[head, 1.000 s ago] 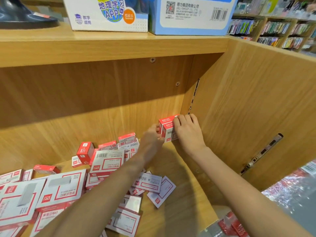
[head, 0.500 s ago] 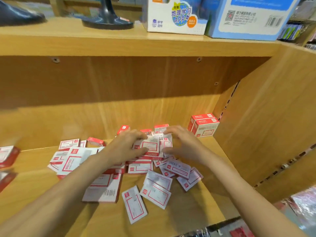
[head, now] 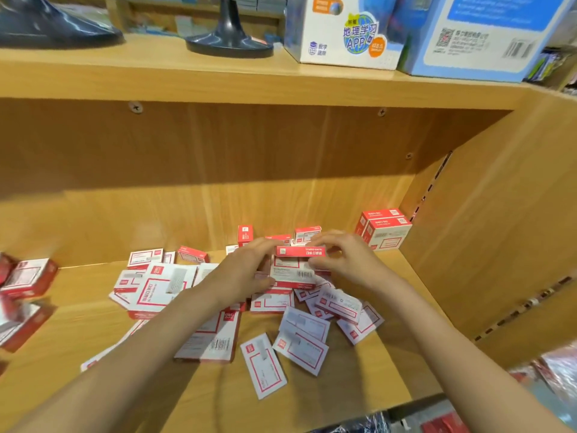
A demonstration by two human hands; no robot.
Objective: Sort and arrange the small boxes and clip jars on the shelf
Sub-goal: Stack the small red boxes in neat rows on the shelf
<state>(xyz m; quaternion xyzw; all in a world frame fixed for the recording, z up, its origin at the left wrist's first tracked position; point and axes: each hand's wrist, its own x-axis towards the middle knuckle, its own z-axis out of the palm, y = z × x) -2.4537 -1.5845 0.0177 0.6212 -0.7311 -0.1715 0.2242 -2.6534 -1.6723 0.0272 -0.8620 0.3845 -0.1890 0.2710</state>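
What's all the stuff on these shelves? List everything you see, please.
held box: one, red and white, raised over the pile between both hands
stacked boxes: two, red and white, back right corner
loose boxes: many, red and white, scattered across the wooden shelf
globe carton: one, white, upper shelf
blue carton: one, upper shelf, right
dark stand bases: two, upper shelf, left
left hand: fingers holding the box's left end
right hand: fingers pinching its right end
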